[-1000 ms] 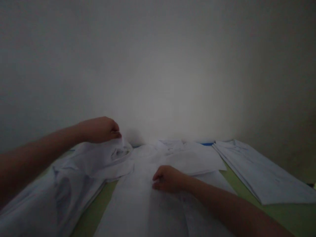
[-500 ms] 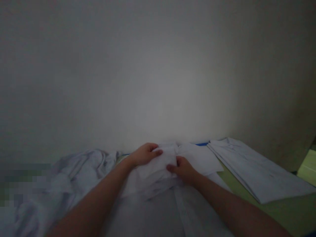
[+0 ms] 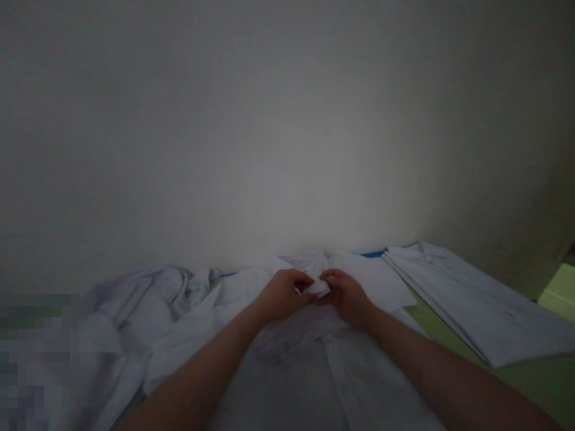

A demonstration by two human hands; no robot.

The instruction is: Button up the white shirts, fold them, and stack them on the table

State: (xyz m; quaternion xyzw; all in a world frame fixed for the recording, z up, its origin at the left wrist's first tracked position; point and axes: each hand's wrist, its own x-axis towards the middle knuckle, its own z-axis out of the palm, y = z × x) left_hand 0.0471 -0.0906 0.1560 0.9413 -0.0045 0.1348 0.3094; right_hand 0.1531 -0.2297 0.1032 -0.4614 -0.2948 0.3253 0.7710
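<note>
A white shirt [image 3: 287, 383] lies spread in front of me, with a strip like a button placket running down its middle. At its far end my left hand [image 3: 285, 294] pinches a small folded part of the cloth, which looks like the collar. My right hand [image 3: 349, 296] grips the same part from the other side, fingertips close to the left ones. Dim light and blur hide the finer details between the fingers.
Rumpled white cloth [image 3: 139, 305] is heaped at the left. On the right a folded white garment [image 3: 476, 305] rests on the green surface [image 3: 525, 389]. A plain wall [image 3: 287, 131] rises right behind. A blue strip [image 3: 374, 254] shows along the far edge.
My left hand has moved right and slightly toward me, and my right hand a little to the right. Their fingertips are now close together at the raised bit of cloth.
</note>
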